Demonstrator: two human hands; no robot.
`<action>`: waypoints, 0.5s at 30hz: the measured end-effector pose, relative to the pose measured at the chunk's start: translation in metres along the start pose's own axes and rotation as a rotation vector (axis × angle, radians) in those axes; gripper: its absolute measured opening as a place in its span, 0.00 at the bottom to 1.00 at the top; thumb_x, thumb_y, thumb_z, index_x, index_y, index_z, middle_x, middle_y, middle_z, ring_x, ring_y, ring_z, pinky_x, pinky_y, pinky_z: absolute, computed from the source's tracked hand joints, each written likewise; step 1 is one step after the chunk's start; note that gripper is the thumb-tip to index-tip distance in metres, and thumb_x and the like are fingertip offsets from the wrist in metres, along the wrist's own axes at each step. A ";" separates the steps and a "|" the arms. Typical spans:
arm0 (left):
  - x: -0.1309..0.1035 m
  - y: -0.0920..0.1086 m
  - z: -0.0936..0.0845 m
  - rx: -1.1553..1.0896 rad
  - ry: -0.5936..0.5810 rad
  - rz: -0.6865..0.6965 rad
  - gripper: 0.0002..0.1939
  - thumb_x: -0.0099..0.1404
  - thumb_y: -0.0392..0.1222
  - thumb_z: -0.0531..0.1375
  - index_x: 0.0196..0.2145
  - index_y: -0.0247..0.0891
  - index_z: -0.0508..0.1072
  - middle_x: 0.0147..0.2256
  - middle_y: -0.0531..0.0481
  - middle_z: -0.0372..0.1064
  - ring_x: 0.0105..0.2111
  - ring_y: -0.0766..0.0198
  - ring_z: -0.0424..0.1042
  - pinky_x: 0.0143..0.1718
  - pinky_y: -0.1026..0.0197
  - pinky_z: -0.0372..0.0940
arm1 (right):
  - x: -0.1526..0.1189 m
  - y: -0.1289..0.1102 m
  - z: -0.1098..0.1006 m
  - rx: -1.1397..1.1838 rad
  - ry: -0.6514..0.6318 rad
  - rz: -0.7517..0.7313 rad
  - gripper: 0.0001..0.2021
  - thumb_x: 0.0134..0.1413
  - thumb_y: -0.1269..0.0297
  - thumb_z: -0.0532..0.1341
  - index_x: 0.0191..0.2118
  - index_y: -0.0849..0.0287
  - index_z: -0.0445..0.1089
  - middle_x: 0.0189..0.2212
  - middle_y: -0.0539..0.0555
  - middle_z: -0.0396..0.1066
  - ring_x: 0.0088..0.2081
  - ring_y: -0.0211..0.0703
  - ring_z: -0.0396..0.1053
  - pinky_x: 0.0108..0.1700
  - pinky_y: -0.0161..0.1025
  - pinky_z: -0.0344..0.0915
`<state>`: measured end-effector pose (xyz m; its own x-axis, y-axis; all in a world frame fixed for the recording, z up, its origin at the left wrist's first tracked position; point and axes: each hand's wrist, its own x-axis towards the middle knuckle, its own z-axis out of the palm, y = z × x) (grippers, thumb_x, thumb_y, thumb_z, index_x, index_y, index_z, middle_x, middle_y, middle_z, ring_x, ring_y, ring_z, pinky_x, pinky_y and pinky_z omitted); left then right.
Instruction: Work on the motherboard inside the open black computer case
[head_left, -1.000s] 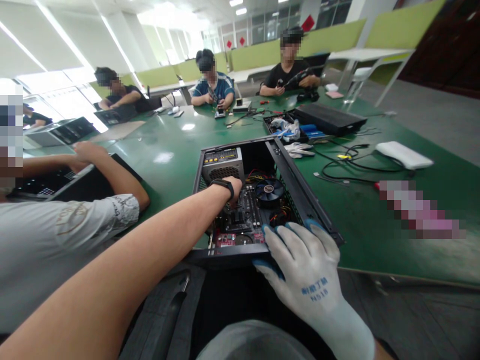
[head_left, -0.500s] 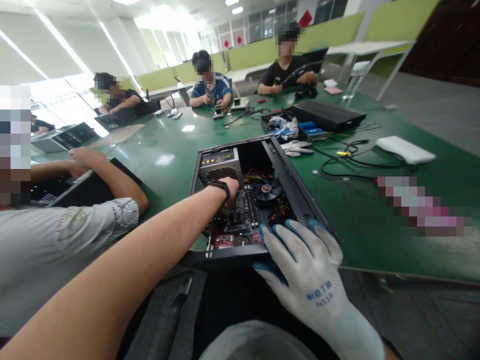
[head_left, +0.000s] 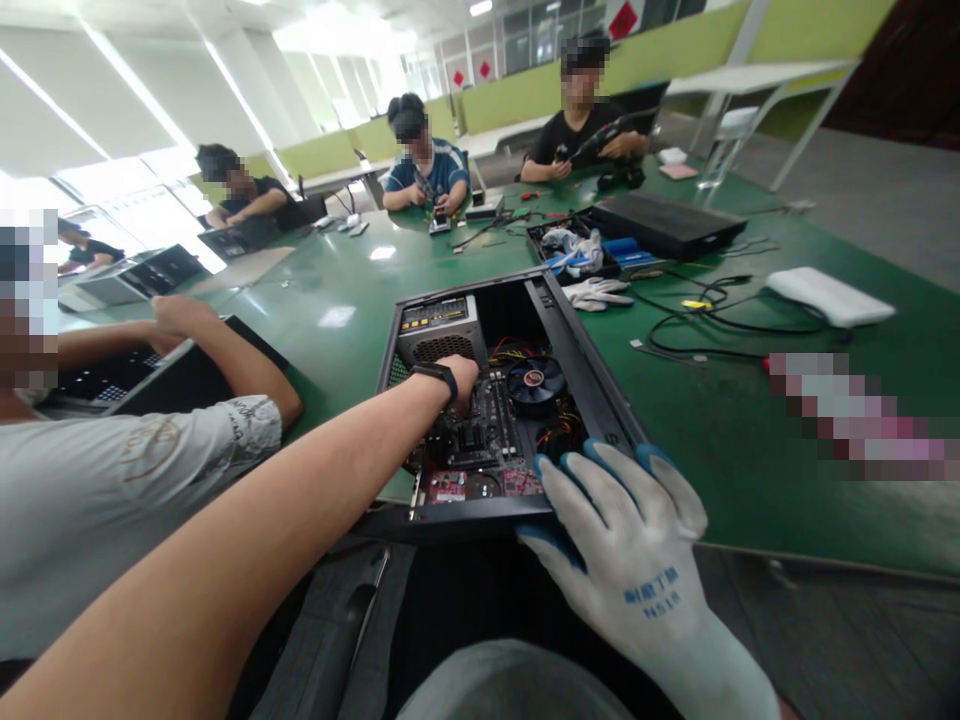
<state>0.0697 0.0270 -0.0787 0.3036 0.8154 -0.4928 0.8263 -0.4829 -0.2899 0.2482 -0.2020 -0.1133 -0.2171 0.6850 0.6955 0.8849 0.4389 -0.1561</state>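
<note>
An open black computer case (head_left: 592, 365) lies on its side at the table's near edge. My bare left hand (head_left: 463, 380), with a black band at the wrist, reaches down into it beside the power supply (head_left: 442, 330). Its fingers are bent downward and mostly hidden over the motherboard (head_left: 480, 430); what they hold, if anything, does not show. Right of it sits a black CPU fan (head_left: 534, 382). My right hand (head_left: 626, 510), in a white glove with blue fingertips, grips the case's near right corner, fingers over the rim and thumb at the near wall. A red circuit board (head_left: 448, 485) lies inside the near end.
On the green table (head_left: 757, 440), black cables (head_left: 705, 325), a white pouch (head_left: 829, 295) and spare gloves (head_left: 596, 293) lie to the right. A co-worker's arm (head_left: 232, 360) is close on the left over another case (head_left: 259, 350). Several people sit across the table.
The view has shifted slightly. My right hand has slid a little to the right along the case's near corner. My left hand stays in the same place inside the case.
</note>
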 end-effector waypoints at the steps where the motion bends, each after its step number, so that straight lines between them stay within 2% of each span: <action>1: 0.001 0.000 0.001 0.001 0.000 0.004 0.27 0.45 0.44 0.75 0.44 0.35 0.81 0.45 0.39 0.79 0.46 0.52 0.77 0.46 0.63 0.70 | 0.000 0.000 0.000 0.004 -0.001 0.001 0.21 0.58 0.50 0.64 0.54 0.52 0.72 0.48 0.54 0.75 0.56 0.53 0.66 0.65 0.56 0.50; 15: 0.003 -0.002 0.003 -0.006 0.021 0.027 0.24 0.49 0.45 0.72 0.45 0.35 0.81 0.45 0.38 0.79 0.46 0.53 0.77 0.46 0.62 0.70 | 0.000 0.000 0.000 0.001 0.017 -0.005 0.21 0.58 0.50 0.64 0.54 0.53 0.72 0.48 0.54 0.75 0.56 0.53 0.65 0.65 0.54 0.50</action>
<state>0.0676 0.0294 -0.0823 0.3356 0.8091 -0.4825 0.8208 -0.5024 -0.2717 0.2484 -0.2014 -0.1132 -0.2145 0.6728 0.7080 0.8833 0.4430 -0.1533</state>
